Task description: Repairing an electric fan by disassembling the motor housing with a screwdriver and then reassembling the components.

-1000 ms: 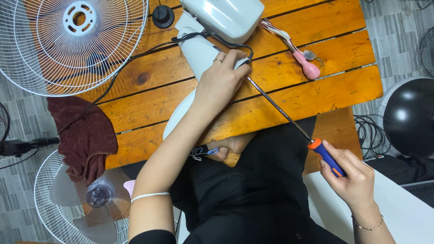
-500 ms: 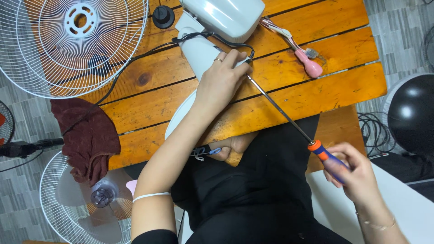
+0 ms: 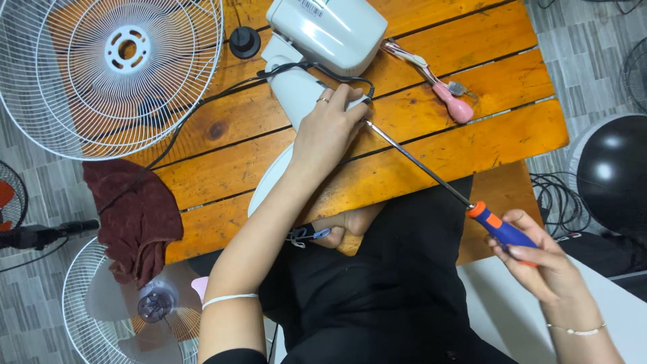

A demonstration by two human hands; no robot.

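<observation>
Steel screwdriver [image 3: 431,174] shaft diagonal, tip up-left; right hand [image 3: 539,259] grips handle.

A home repair corner: fan guards [image 3: 111,71], loose cables [image 3: 552,199], wooden slat table [image 3: 431,155], tiled floor [image 3: 586,34].

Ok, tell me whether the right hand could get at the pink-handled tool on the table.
Probably yes: the pink-handled tool lies in the open on the table, but the right hand holds the screwdriver.

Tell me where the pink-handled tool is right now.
In the head view, the pink-handled tool lies on the wooden table, toward its right end, just right of the white fan housing and beyond the screwdriver.
</observation>
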